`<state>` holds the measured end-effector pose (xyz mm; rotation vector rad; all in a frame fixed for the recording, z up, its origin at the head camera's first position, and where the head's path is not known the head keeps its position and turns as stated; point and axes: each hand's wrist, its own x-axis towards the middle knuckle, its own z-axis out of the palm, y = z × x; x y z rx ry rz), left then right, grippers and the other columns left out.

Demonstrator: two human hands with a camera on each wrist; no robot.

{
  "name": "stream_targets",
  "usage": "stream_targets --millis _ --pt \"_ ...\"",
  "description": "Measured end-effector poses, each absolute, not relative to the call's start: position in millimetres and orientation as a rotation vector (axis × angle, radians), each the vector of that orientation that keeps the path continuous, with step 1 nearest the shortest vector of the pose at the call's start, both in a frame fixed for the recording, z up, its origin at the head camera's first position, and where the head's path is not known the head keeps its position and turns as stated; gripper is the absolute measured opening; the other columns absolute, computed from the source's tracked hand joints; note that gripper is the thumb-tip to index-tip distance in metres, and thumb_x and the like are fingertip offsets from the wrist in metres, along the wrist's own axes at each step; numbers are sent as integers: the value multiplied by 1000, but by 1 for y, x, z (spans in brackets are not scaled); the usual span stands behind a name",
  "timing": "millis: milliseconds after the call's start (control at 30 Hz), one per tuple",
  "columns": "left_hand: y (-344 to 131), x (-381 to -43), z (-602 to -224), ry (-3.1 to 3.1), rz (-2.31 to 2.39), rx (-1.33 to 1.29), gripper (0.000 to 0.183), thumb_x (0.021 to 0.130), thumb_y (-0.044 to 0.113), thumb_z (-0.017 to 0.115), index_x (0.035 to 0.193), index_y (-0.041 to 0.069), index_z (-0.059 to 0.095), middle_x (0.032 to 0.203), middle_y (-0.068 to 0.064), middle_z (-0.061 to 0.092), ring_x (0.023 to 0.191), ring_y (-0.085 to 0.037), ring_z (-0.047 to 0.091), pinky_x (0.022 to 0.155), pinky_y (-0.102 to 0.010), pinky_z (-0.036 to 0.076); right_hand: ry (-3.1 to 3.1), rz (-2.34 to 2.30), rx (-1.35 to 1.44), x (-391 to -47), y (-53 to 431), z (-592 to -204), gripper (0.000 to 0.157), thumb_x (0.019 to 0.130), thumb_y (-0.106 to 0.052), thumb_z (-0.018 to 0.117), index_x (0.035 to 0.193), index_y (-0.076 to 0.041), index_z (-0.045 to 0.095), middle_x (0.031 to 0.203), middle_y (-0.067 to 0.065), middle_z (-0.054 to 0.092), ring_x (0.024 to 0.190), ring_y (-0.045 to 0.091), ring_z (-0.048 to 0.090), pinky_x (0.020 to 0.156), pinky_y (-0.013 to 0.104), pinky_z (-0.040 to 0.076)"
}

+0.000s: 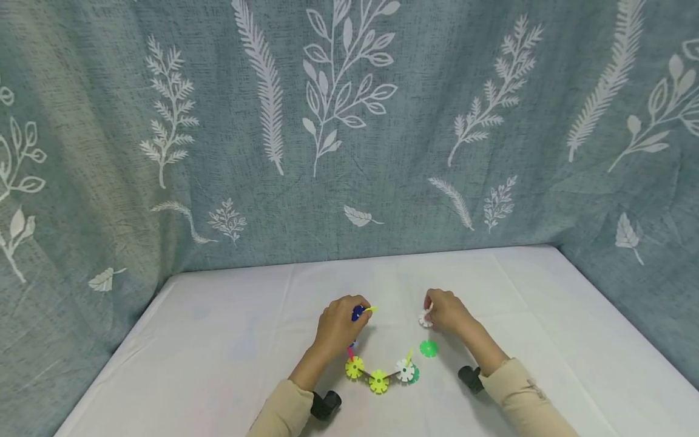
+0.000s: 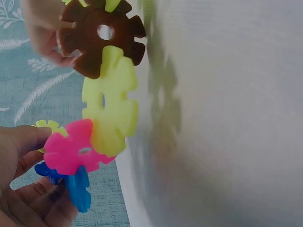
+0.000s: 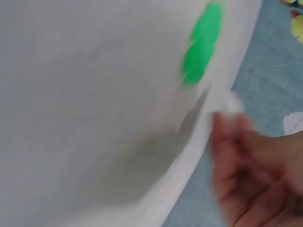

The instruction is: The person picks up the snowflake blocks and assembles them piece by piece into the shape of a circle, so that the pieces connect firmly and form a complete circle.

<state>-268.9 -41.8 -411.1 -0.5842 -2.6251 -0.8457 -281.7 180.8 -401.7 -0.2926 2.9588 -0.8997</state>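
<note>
By the left hand, the disc chain was grasped at its blue end over the worktop, perhaps for steadiness; by the fingers of the right hand, a separate white disc was pinched. Nearby, a green disc was placed, seemingly within easy reach.

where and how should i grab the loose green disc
The green disc is probably best pinched at its rim, coming from above and the person's right: it seems to lie flat on the white cloth, so its edge should give the most purchase, and the linked chain sits to its left.
</note>
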Motion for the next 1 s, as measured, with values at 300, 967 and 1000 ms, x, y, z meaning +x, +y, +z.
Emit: stream_targets --millis 300,967,1000 --pt "-45 -270 -407 -2549 -967 -665 5 81 12 69 82 7 70 81 -6 70 76 -18 66 66 -29 51 2735 -1381 -577 -288 143 -393 7 87 0 56 93 2 57 64 8 63 61 28 65 50 23 45" --pt "-39 -269 -412 -2453 -1073 -603 6 76 13 73 75 7 71 70 -3 67 62 -10 60 58 -19 46 2670 -1450 -636 -289 131 -388 6 85 7 55 88 7 60 69 10 62 55 14 59 59 38 53" --pt "-40 -270 -412 -2453 -1079 -605 6 76 13 73 74 8 71 71 -3 67 63 -11 61 58 -20 47 2664 -1438 -657 -289 131 -388 6 86 6 55 89 7 60 69 11 62 55 16 60 59 38 53"
